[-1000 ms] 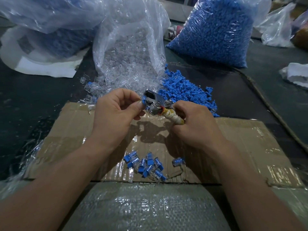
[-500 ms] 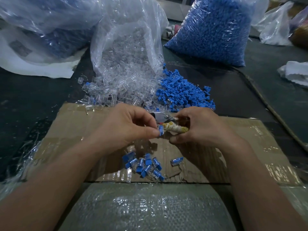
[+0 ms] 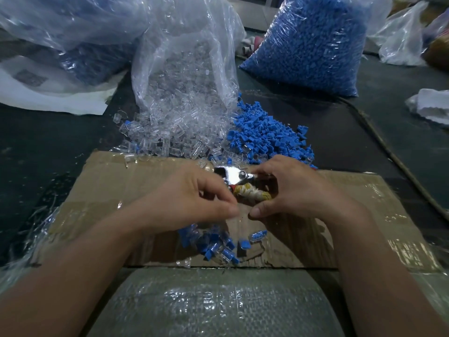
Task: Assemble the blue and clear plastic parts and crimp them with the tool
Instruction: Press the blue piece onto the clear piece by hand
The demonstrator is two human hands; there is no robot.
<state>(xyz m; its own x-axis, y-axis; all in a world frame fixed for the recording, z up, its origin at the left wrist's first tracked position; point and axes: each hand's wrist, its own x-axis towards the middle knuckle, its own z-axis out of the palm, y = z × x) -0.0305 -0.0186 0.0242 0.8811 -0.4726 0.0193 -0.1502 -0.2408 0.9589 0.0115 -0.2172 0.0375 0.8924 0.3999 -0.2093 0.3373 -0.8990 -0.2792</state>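
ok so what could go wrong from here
The left hand is curled close to the tool gripped by the right hand; a squeeze might pinch skin. The assembled pieces lie near the front edge of the cardboard and could slide off.

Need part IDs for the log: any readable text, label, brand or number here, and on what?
None readable.
Grey printed patch on the white sheet, far left: too blurred to read.
Crimping tool in the right hand: no marking visible.
Bag of blue parts and bag of clear parts: no print visible.
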